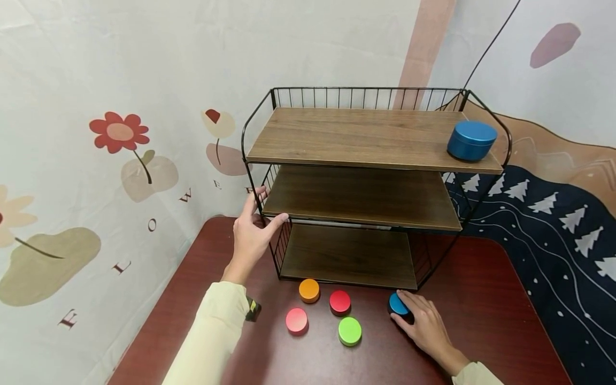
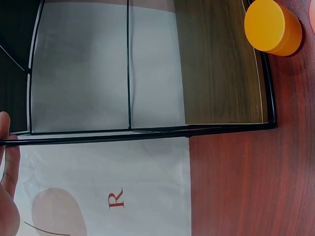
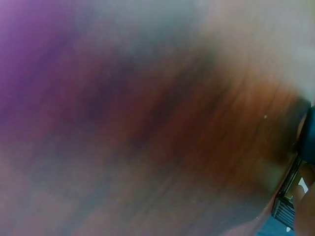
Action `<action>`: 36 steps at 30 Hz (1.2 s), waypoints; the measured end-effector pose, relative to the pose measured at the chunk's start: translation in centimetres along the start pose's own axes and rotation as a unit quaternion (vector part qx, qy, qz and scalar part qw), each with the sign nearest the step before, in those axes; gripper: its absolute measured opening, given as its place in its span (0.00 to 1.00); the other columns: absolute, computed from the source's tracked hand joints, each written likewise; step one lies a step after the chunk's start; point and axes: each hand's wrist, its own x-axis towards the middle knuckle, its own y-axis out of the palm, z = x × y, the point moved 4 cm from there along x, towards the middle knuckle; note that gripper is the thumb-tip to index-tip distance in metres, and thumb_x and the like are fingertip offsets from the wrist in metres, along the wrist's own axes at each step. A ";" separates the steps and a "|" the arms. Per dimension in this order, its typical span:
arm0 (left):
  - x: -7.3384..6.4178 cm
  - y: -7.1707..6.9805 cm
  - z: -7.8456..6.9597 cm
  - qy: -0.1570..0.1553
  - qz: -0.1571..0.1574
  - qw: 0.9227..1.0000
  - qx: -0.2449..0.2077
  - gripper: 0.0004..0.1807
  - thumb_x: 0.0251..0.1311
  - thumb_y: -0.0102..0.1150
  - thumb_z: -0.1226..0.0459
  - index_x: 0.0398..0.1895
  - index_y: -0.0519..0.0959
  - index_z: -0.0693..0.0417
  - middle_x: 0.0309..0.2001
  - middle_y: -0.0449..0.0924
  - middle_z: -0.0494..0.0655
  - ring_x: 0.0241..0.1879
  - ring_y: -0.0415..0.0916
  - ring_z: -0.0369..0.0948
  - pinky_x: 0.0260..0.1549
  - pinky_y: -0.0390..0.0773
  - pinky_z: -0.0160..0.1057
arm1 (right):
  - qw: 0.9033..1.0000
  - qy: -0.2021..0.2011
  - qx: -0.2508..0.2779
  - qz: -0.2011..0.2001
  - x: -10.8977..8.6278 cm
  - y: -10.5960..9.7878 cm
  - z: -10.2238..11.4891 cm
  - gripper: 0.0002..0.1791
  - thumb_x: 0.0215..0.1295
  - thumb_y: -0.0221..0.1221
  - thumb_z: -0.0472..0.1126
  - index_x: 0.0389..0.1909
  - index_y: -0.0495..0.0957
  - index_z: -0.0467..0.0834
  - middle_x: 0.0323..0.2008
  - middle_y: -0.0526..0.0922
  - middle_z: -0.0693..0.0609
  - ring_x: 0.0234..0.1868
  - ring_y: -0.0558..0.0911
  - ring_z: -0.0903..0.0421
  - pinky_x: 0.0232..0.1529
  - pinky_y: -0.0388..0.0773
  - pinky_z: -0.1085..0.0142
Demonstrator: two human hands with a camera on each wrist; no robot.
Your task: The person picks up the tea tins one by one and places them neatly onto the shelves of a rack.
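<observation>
A three-tier rack (image 1: pixel 375 136) with brown wood-look boards and a black wire frame stands on the table. My left hand (image 1: pixel 251 235) grips its left side frame at the middle board, thumb in front and fingers behind. In the left wrist view, fingers (image 2: pixel 10 169) show at the black bar. On the table before the rack's right front corner, my right hand (image 1: pixel 425 323) holds a small round blue tin (image 1: pixel 398 303) between thumb and fingers. A larger round blue tin (image 1: pixel 471 140) sits at the right end of the top board. The right wrist view is mostly blurred.
Left of the right hand stand round tins: orange (image 1: pixel 309 290), red (image 1: pixel 340 302), pink (image 1: pixel 297 321) and green (image 1: pixel 349 331). A small black-and-yellow object (image 1: pixel 252 309) lies beside the left sleeve. Patterned cloth (image 1: pixel 144 64) hangs behind the dark red table (image 1: pixel 486 278).
</observation>
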 end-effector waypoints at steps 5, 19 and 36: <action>0.0 0.0 -0.1 0.000 -0.001 1.000 -0.004 0.35 0.56 0.73 0.66 0.68 0.69 0.53 0.62 0.76 0.59 0.20 0.76 0.53 0.23 0.71 0.27 | 1.000 0.000 0.012 -0.002 0.0 0.0 0.1 0.35 0.43 0.78 0.44 0.56 0.81 0.37 0.51 0.83 0.39 0.48 0.82 0.43 0.42 0.75 0.35; 0.2 0.3 3.3 -0.006 0.003 1.000 0.013 0.38 0.56 0.73 0.56 0.70 0.67 0.32 0.64 0.75 0.42 0.19 0.74 0.42 0.22 0.71 0.30 | 0.995 -0.021 -0.026 0.097 1.6 -1.2 0.4 0.34 0.48 0.77 0.50 0.56 0.81 0.39 0.50 0.84 0.42 0.49 0.83 0.45 0.45 0.76 0.42; 0.2 0.4 4.0 -0.004 0.003 1.000 0.012 0.38 0.56 0.73 0.53 0.70 0.67 0.29 0.64 0.75 0.39 0.18 0.73 0.44 0.21 0.71 0.31 | 0.986 -0.081 -0.051 0.139 2.3 -2.8 2.1 0.32 0.51 0.73 0.60 0.51 0.85 0.43 0.44 0.85 0.50 0.43 0.84 0.54 0.44 0.80 0.49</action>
